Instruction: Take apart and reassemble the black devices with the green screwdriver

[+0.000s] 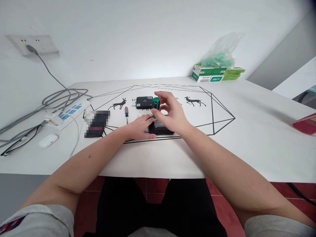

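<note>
From where I stand, the right hand grips the green-and-black screwdriver between thumb and fingers, its handle nearly upright. The left hand clasps the left end of a small black rectangular device, thumb along the near edge and fingertips toward the far one. The device lies flat under both hands, at the near part of the deer-print mat, with a pale label partly showing on top. The shaft drops to the left side of that label; the tip is too small and too shaded for me to tell what it meets.

To my eye, this wants a shaft square to the surface, steady downward pressure and short turns from the fingers; a leaning driver could slip out of a screw head and scratch the label. Those left fingertips sit very near the shaft, so I'd shift them a little outward while bracing the device firmly.

A flat black piece lies just behind, and a smaller screwdriver with a reddish, blue-collared handle rests left of the hands, near the phone. Should the green one fit loosely, that slimmer driver is within easy reach.
</note>
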